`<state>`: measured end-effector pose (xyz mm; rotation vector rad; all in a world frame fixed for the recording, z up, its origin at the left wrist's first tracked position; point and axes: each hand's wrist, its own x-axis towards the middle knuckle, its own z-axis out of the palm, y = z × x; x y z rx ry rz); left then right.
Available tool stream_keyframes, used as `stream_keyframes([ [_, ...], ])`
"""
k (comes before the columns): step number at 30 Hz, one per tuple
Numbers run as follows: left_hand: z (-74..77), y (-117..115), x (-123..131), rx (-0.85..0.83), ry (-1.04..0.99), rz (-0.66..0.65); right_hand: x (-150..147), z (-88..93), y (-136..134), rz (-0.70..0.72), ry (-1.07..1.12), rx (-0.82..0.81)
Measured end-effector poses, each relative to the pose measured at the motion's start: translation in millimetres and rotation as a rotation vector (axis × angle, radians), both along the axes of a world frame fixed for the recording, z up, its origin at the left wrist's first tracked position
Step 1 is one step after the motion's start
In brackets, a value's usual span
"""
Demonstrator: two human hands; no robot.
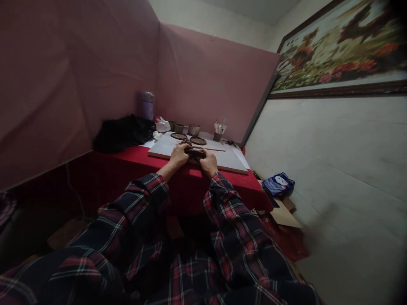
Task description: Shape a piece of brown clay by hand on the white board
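Note:
Between both hands is a dark brown piece (195, 153) that looks like clay, held at the front edge of a pale board (230, 162). My left hand (179, 156) grips its left side, and my right hand (209, 162) has the right side, fingers closed around it. Just beyond lie two flat round brown discs, one at the left (178, 136) and one at the right (198, 141). Small brown lumps (184, 143) sit near them. A thin wooden stick (216, 149) rests on the board to the right. The piece's underside is hidden.
At the back stand small pots (179, 128), a glass jar (193, 130) and a cup of white-handled tools (218, 136). A black cloth or bag (124, 133) and a purple bottle (147, 106) are left. Red cloth (127, 157) covers the table; a blue packet (278, 184) lies at right.

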<state>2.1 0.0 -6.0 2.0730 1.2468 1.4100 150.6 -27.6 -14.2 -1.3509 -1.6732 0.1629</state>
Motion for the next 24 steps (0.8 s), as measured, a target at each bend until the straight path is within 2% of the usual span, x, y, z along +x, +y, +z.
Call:
stream_keyframes([
  [24,0.6,-1.3,0.3,-0.027,0.061,0.028,-2.4,3.9,-3.8,-0.053,-0.035,-0.032],
])
